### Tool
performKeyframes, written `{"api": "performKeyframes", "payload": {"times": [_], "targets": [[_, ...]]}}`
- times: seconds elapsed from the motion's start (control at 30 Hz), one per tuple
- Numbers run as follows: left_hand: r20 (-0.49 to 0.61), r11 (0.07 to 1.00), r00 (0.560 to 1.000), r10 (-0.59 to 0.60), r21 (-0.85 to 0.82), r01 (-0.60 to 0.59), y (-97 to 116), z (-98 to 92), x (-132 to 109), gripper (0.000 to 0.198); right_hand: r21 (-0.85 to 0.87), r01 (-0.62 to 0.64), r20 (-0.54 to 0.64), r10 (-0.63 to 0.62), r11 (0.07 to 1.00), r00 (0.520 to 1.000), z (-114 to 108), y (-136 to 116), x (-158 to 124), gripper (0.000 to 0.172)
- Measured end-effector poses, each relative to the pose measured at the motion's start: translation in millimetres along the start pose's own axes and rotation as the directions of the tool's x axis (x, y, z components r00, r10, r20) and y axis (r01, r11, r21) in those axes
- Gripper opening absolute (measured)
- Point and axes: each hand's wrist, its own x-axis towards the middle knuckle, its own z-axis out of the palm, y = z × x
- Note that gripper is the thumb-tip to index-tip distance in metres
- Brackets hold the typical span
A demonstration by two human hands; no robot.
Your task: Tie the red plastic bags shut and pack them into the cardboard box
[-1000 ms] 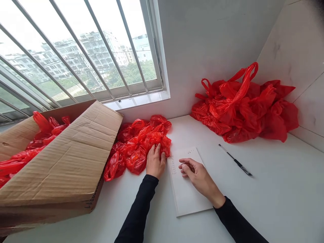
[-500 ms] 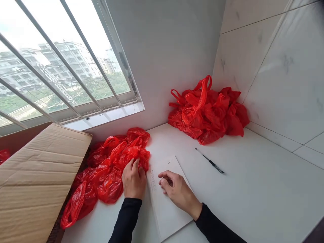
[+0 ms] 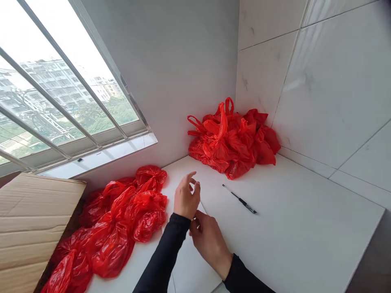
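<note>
My left hand is lifted off the white counter, its fingers loosely spread and holding nothing, just right of a heap of knotted red plastic bags. Partly behind the left wrist, my right hand rests on a white sheet of paper with its fingers curled; I cannot see anything in them. A black pen lies on the counter to the right of both hands. A second pile of red bags sits in the far corner.
A cardboard box flap leans in at the left over the near bags. A barred window is behind it. Tiled walls close the counter's back and right side; the counter's edge runs at the right.
My left hand has let go of the near red bags and risen, moving right toward the pen. The view has swung right, so the box has slid mostly out at the left.
</note>
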Motion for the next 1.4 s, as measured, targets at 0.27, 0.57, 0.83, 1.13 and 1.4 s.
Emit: {"api": "performKeyframes", "payload": {"times": [0.27, 0.57, 0.83, 1.13, 1.4], "targets": [[0.002, 0.968, 0.986, -0.169, -0.188, 0.166, 38, 48.6, 87, 0.062, -0.023, 0.009, -0.004, -0.009, 1.000, 1.000, 2, 0, 0, 0.020], [-0.103, 0.998, 0.995, 0.015, -0.058, -0.021, 50, 49.2, 103, 0.051, -0.126, 0.011, -0.014, -0.013, 0.992, 1.000, 7, 3, 2, 0.022], [-0.259, 0.990, 0.965, 0.046, -0.117, -0.079, 78, 59.0, 116, 0.016, -0.198, -0.072, -0.039, 0.066, 0.978, 0.997, 3, -4, 0, 0.024], [-0.313, 0.796, 0.950, 0.009, -0.573, -0.196, 81, -37.7, 47, 0.014, 0.713, -0.195, 0.121, 0.156, 0.673, 0.980, -4, 2, 11, 0.047], [-0.004, 0.899, 0.998, -0.063, -0.435, 0.055, 27, -61.2, -99, 0.029, 0.830, -0.125, 0.183, -0.053, 0.543, 0.982, -25, -19, -6, 0.045]]}}
